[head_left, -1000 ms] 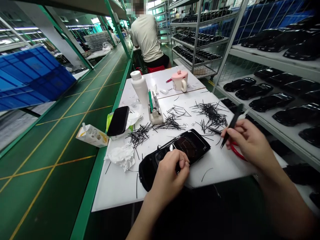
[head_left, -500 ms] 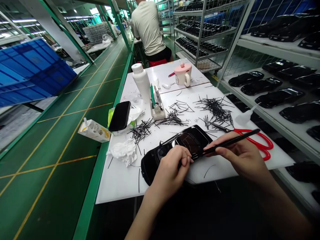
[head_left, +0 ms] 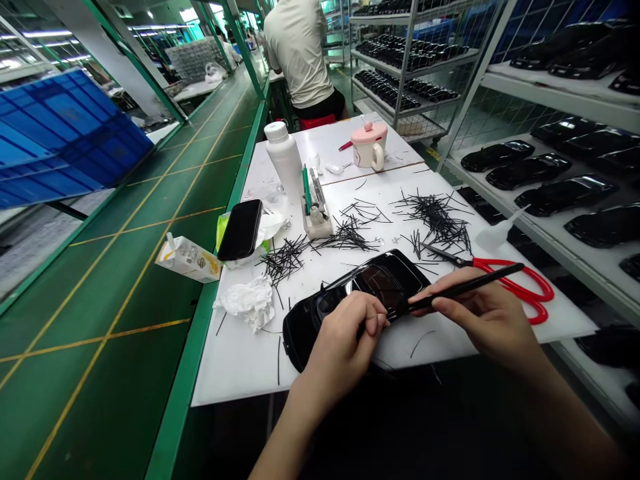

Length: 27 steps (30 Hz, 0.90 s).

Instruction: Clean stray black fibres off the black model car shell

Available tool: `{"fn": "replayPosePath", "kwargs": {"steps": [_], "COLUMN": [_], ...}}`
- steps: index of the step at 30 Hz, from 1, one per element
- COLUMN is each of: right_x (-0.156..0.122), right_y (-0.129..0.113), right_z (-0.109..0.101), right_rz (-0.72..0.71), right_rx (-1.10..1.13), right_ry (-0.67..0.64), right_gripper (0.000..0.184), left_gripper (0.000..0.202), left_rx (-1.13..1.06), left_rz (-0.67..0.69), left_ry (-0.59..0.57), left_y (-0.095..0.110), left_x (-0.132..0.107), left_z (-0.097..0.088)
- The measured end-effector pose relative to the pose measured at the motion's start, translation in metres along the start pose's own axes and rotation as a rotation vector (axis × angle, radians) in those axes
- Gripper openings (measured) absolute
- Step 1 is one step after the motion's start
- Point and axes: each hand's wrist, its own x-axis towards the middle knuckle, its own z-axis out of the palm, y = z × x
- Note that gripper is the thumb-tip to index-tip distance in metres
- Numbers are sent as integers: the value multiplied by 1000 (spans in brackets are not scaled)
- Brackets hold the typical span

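Car model point(head_left: 370, 280), glossy black, lies slantwise on the white surface point(head_left: 240, 367), its near flank partly hidden behind the left grip point(head_left: 346, 340). That grip is curled, thumb and forefinger pressed together beside the car; whether anything thin sits between them cannot be told. The right grip point(head_left: 485, 317) pinches a slim black tool point(head_left: 465, 287), whose tip meets or nearly meets the left fingertips at the car's near side. Red-handled scissors point(head_left: 483, 263) lie just beyond the right grip, partly covered by it. The surface's near edge passes beneath both wrists. Bare room shows left of the car, below the crumpled tissue point(head_left: 247, 303); black strips point(head_left: 440, 220) crowd the area beyond it.
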Motion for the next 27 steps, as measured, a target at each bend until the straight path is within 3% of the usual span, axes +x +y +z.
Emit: {"fn": "replayPosePath", "kwargs": {"steps": [16, 20, 27], "right_x": [-7, -11, -9], "right_y": [-6, -8, -4], "right_z": [-9, -11, -34], "right_rz": [-17, -73, -187], "right_rx": [-77, -117, -45], "right_ry": [-124, -76, 8], "right_gripper": [14, 13, 17], "left_gripper": [24, 25, 26], "left_rx": [72, 88, 63], "left_rz": [-10, 1, 16], "left_ry": [-18, -21, -32], "left_y": [3, 3, 2], "left_x": [1, 1, 0], "left_z": [0, 0, -1]}}
